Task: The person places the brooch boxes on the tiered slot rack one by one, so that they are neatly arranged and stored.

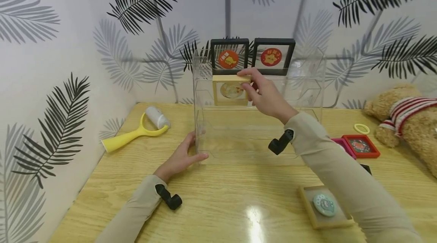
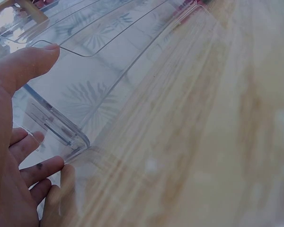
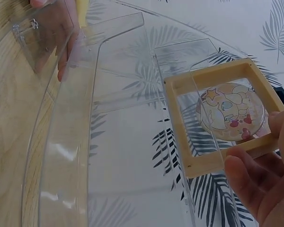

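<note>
Pinching wood-toned display frame (image 1: pixel 227 78) by right end in head view, my right hand (image 1: pixel 265 97) has it upright at clear tiered rack (image 1: pixel 232 136), below black frames (image 1: pixel 230 72); level hold should avoid snagging. My left hand (image 1: pixel 181 159) is at rack's side. Left wrist view: thumb (image 2: pixel 31 66) spread wide; light bracing should do. Right wrist view: seating unclear; rim squarish, badge (image 3: pixel 234 111) round, with cartoon figure, yellow star.
</note>
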Demonstrator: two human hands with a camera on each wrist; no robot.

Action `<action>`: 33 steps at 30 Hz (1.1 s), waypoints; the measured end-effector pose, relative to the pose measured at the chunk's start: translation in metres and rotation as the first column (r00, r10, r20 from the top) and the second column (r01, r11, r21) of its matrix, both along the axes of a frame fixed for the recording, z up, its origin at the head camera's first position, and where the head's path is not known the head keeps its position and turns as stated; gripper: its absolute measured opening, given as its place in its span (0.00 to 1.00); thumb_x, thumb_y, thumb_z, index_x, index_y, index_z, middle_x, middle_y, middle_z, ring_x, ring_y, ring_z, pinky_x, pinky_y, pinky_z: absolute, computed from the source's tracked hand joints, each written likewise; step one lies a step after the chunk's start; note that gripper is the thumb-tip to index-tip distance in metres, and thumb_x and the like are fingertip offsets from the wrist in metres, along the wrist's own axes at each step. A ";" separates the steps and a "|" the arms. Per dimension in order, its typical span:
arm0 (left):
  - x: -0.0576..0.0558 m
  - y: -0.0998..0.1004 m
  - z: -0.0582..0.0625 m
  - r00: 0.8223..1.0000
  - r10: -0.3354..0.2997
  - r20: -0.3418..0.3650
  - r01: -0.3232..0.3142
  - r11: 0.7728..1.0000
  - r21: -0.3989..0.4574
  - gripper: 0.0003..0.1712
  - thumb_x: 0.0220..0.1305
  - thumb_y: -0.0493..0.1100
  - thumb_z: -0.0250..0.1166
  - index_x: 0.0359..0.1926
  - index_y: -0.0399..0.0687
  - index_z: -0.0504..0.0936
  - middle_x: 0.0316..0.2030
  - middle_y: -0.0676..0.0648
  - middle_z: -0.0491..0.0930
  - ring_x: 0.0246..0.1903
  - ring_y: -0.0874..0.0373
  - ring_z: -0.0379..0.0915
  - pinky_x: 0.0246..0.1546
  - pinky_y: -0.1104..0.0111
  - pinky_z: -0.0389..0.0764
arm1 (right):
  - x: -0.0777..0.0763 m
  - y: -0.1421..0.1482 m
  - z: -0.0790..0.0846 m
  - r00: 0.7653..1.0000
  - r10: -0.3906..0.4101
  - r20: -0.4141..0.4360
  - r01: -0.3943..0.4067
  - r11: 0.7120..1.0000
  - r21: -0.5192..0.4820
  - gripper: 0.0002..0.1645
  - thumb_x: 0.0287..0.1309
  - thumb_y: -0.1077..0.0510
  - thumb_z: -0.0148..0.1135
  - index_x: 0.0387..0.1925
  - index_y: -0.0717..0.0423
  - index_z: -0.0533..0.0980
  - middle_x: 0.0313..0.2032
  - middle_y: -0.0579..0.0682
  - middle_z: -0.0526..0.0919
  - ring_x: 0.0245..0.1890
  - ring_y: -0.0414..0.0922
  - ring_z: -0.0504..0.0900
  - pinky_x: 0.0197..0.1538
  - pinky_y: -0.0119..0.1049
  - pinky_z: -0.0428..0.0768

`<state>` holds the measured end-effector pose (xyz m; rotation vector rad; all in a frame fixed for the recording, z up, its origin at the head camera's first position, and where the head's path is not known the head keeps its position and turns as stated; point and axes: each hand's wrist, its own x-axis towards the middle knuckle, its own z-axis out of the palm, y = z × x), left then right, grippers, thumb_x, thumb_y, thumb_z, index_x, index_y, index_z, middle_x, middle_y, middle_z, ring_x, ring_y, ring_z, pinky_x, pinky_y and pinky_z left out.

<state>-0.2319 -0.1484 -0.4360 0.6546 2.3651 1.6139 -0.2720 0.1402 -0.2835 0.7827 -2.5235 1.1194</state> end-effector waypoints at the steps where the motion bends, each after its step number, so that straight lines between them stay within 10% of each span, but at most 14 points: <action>1: 0.000 0.000 0.000 1.000 -0.002 0.001 0.002 1.000 0.001 0.43 0.61 0.42 0.67 0.73 0.50 0.54 0.71 0.38 0.57 0.69 0.42 0.54 0.68 0.44 0.53 | 0.001 0.000 0.000 1.000 -0.002 -0.006 0.002 1.000 0.004 0.20 0.71 0.57 0.49 0.62 0.50 0.66 0.27 0.55 0.75 0.23 0.46 0.73 0.27 0.37 0.75; 8: -0.001 0.000 0.000 1.000 -0.001 -0.007 0.001 1.000 -0.002 0.43 0.62 0.42 0.67 0.73 0.51 0.55 0.71 0.40 0.57 0.69 0.43 0.54 0.68 0.44 0.53 | 0.009 0.003 -0.004 0.991 -0.036 -0.125 0.042 0.998 0.044 0.28 0.65 0.61 0.57 0.66 0.52 0.66 0.53 0.60 0.68 0.25 0.43 0.72 0.30 0.34 0.75; 33: 0.000 0.001 0.000 1.000 0.001 -0.017 -0.001 1.000 0.008 0.43 0.61 0.39 0.67 0.73 0.50 0.55 0.69 0.36 0.59 0.68 0.40 0.56 0.67 0.43 0.52 | 0.077 0.056 -0.031 1.000 -0.026 -0.016 0.025 0.998 -0.056 0.32 0.65 0.67 0.55 0.67 0.60 0.55 0.51 0.58 0.71 0.25 0.37 0.75 0.28 0.31 0.76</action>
